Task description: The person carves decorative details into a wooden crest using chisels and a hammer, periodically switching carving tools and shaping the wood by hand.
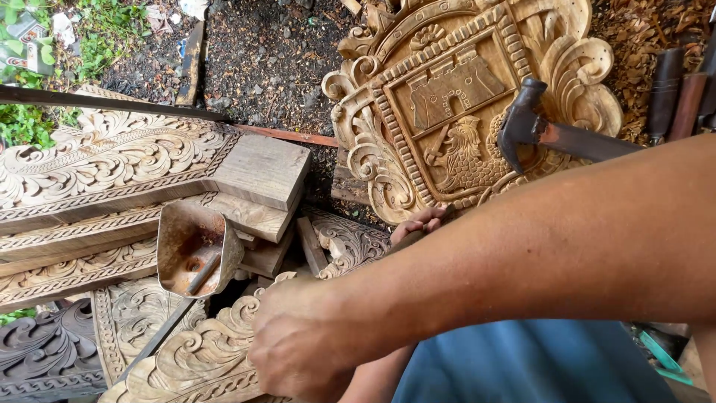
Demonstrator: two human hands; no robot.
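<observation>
**Desk:** Outdoor yard, yes? Need the caption L to R.

**Photog:** Dark gravel ground (pixel 261 67), grass at far L. Stacked carved panels (pixel 112 160) fill the L side, leaf-and-vine relief, pale wood. Just R of them a rusty metal tin (pixel 186 239) sits tilted, a short rod inside it.

**Desk:** And the hands?

**Photog:** Bottom centre, a scroll-carved board (pixel 198 362) lies flat. Long axis runs lower L to upper R, toward the person's knees. The right hand (pixel 302 351) is on its R end, arm reaching across the frame from the R. Fingers bent down over the wood, gripping the edge, knuckles up. So the board lies under and to the L of that hand, and it's the nearer hand by far.

**Desk:** Left hand?

**Photog:** Further up and R, the left hand (pixel 421 222) is mostly hidden behind the forearm. Only curled fingertips show, next to a small carved offcut (pixel 350 242). Can't tell if it's holding anything.

**Desk:** R side?

**Photog:** Big carved crest (pixel 447 45), w/ castle and lion panels, propped on the ground. A claw hammer (pixel 526 123) rests on it, head to the L, handle pointing R, well apart from both hands. Dark tool handles (pixel 664 89) at the far R edge, over wood chips. Blue clothing (pixel 537 366) at bottom R.
</observation>
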